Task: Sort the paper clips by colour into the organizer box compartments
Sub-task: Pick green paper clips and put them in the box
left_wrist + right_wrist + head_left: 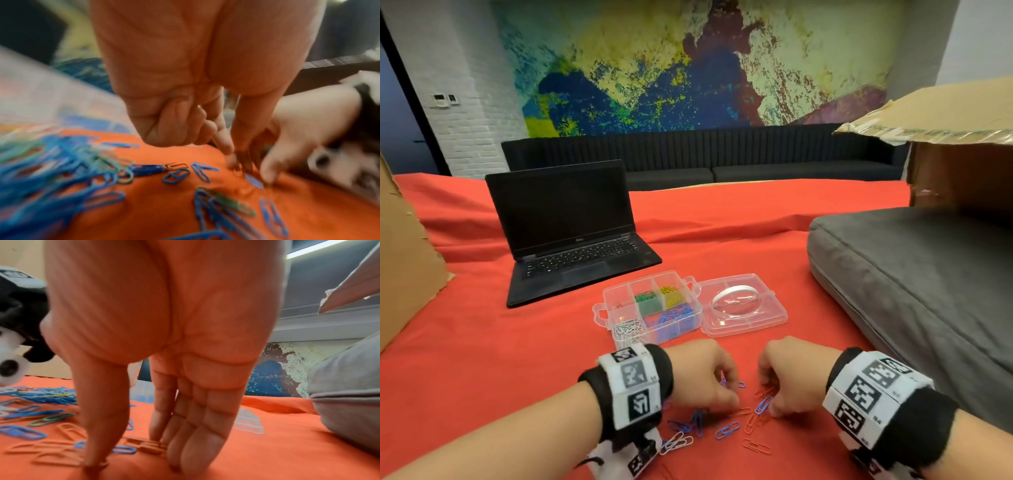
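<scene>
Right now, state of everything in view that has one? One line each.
Laptop: open, screen dark.
Organizer box: open, lid lying flat beside it.
Green, yellow, blue, white compartments: hold clips.
Loose clips: scattered on the red cloth, unsorted.
Left hand: fingers curled, down at the clips; hold unclear.
Right hand: fingers straight, tips on the cloth.
Cardboard box: flap open.

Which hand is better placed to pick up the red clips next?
Probably the right hand: its fingertips already rest on the cloth among the red clips, while the left hand sits over the blue clips.
</scene>
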A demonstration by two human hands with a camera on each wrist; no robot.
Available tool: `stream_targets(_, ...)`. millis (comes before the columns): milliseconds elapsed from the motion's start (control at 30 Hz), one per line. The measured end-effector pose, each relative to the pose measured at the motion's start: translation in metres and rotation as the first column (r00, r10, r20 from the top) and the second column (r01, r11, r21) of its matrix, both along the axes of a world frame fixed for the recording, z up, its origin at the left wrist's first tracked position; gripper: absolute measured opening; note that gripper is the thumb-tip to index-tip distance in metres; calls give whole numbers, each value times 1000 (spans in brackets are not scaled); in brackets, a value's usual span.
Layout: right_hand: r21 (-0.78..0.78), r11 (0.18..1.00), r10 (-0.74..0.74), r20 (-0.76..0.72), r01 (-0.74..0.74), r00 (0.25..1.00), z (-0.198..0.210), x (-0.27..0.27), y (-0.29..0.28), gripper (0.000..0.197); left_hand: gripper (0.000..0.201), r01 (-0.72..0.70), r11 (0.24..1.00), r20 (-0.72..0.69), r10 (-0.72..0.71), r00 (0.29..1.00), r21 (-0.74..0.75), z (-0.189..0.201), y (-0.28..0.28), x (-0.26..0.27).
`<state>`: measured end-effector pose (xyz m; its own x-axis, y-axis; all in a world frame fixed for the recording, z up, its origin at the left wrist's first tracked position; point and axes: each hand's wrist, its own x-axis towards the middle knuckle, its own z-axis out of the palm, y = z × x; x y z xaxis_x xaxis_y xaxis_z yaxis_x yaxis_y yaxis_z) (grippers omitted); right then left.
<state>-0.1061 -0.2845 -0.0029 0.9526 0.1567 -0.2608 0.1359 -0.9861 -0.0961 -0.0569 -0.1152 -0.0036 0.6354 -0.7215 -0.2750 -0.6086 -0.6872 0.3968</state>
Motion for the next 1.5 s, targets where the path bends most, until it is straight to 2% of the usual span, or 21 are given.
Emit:
stream_targets(133,34,999,-10,1,10,1000,1,-5,0,17,11,46,991,164,-67,984,129,-4,-13,-7)
stream_targets(300,50,998,-46,-46,49,998,4,-9,-6,4,16,24,982,146,-52,988,188,-3,-2,-2)
stream_targets(367,118,986,-108,-94,118,990,5,-11,-11,12,11,-20,988,7,19,1000,155,-5,6,4)
stream_targets(433,220,954,-178,-127,203,976,4,-13,-15,13,5,-159,987,-271,150,951,-12,-6,15,9)
stream_targets(500,390,869,-255,-176,305,951,4,-17,-18,11,4,-400,898,-648,195,736,-183,-5,21,9)
stream_targets(533,519,770,-287,-237,371,928,6,-20,-17,9,7,-502,833,-793,136,594,-233,-4,23,9)
stream_targets(567,655,610,-302,-328,446,895,8,-23,-16,7,9,-578,773,-880,56,472,-261,-3,25,9)
stream_targets(600,762,392,-277,-437,516,856,11,-25,-15,6,11,-632,721,-923,-29,383,-285,-1,25,8)
stream_targets(667,793,-43,-141,-607,608,782,17,-28,-15,11,8,-698,639,-942,-150,301,-325,2,24,7)
stream_targets(733,739,-281,-61,-650,612,757,24,-30,-16,16,13,-728,601,-939,-136,314,-331,6,18,6)
stream_targets(800,715,-376,-74,-658,590,750,26,-31,-17,23,25,-711,628,-914,-1,405,-316,4,8,5)
stream_targets(833,710,-379,-90,-666,593,740,26,-30,-16,25,31,-668,669,-863,79,500,-326,2,4,4)
stream_targets(867,714,-351,-106,-674,606,732,25,-30,-15,25,37,-582,740,-758,154,634,-337,-1,0,3)
stream_targets(933,746,-218,-175,-664,629,727,19,-30,-14,22,40,-304,920,-395,191,899,-246,-4,-9,0)
stream_targets(1000,771,-37,-277,-619,636,735,11,-32,-12,19,30,-85,993,-76,79,994,-78,-5,-18,-8)
stream_targets(1067,759,151,-349,-559,634,752,6,-34,-9,16,30,-14,1000,60,13,998,13,-7,-25,-15)
stream_targets(1133,712,341,-408,-477,614,779,4,-37,-8,15,31,-32,998,143,23,989,60,-10,-30,-19)
stream_targets(1200,627,569,-453,-300,531,840,1,-38,-11,15,27,-61,995,155,48,987,76,-10,-30,-18)
stream_targets(1267,522,758,-390,-116,391,913,-1,-38,-15,11,20,-73,993,145,60,988,88,-9,-26,-14)
stream_targets(1367,421,876,-251,-17,234,968,1,-36,-13,12,15,-79,989,138,62,988,123,-6,-20,-8)
stream_targets(1500,204,965,-173,22,165,985,0,-27,-7,17,13,-55,982,138,30,990,181,-5,-14,-6)
